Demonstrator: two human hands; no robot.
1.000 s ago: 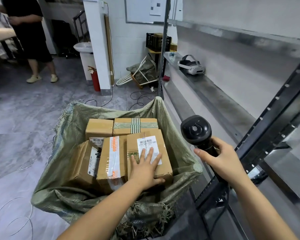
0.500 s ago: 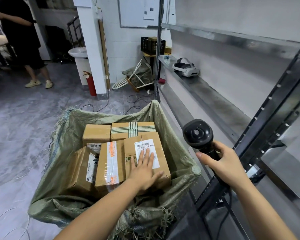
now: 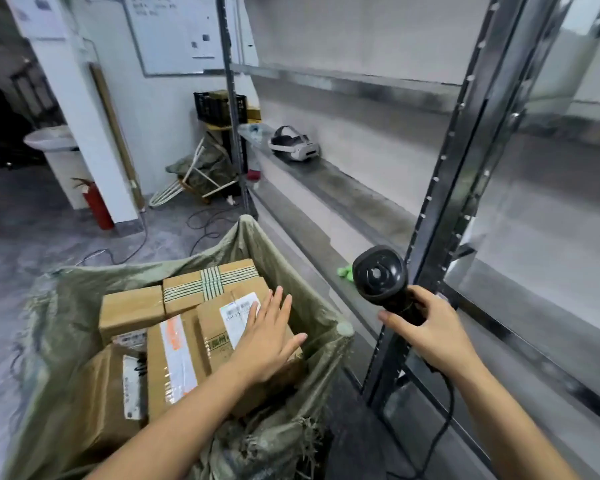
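Observation:
A green woven sack (image 3: 52,306) stands open in front of me, filled with several cardboard parcels. My left hand (image 3: 267,339) lies flat, fingers straight, on the nearest right parcel (image 3: 215,323), partly covering its white barcode label (image 3: 239,311). My right hand (image 3: 430,332) grips the handle of a black barcode scanner (image 3: 380,275), held upright beside the sack in front of the shelf post. The scanner's cable (image 3: 444,420) hangs down under my wrist.
A metal shelving rack (image 3: 440,209) runs along the right; a white headset (image 3: 293,145) lies on its far shelf and a small green thing (image 3: 344,271) on the nearer part. A red fire extinguisher (image 3: 96,202), a folded cart (image 3: 201,174) and floor cables (image 3: 201,226) are behind.
The camera has swung to the right and the view is blurred. My left hand has slid up and right across the parcel's label. The scanner stays gripped in my right hand.

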